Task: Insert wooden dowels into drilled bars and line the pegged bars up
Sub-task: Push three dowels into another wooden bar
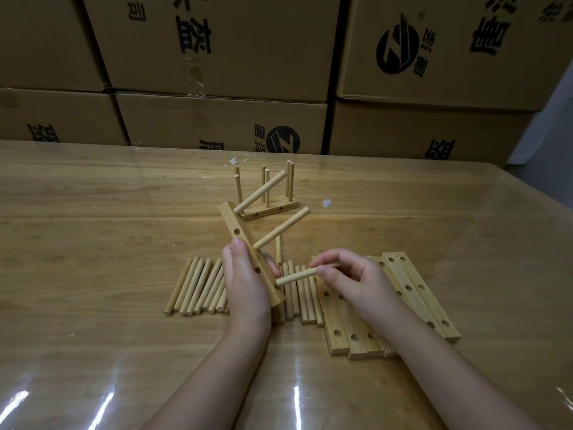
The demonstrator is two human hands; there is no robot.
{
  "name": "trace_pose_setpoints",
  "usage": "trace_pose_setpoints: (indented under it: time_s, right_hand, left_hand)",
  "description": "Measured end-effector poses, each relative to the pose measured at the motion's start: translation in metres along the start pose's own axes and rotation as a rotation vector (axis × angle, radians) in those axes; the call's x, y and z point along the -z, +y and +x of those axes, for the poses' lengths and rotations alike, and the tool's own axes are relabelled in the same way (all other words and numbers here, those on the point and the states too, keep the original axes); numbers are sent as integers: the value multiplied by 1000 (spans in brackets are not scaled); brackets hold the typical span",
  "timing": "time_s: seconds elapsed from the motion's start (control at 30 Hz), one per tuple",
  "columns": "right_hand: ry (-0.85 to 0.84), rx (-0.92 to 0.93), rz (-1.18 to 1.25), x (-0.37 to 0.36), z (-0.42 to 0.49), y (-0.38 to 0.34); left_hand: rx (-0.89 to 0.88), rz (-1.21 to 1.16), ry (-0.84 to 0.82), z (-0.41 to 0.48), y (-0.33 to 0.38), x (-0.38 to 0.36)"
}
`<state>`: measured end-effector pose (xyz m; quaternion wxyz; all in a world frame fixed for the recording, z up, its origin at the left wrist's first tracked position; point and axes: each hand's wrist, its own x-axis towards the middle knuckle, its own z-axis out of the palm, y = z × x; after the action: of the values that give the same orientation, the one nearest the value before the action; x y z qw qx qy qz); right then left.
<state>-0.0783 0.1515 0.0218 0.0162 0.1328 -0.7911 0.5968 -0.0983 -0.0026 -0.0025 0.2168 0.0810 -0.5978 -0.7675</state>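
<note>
While the left hand [245, 283] grips the tilted bar [232, 220] and the right hand [350, 277] pinches a dowel [296, 276] meeting it from 3 o'clock, skewed entry may jam it.

Storeroom or warehouse (stacked printed cartons [434, 51])

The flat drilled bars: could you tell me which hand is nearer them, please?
Right. The right hand sits over the flat bars, pinching a dowel; the left hand grips a pegged bar over the loose dowels, further left.
</note>
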Motion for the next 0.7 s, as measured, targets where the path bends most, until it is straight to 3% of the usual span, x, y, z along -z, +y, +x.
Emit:
trace_pose_setpoints:
  time_s: [0.7]
  right_hand:
    - [-10,36,-119,-2,0,2]
  left_hand:
    - [-30,51,-9,-4,2,-1]
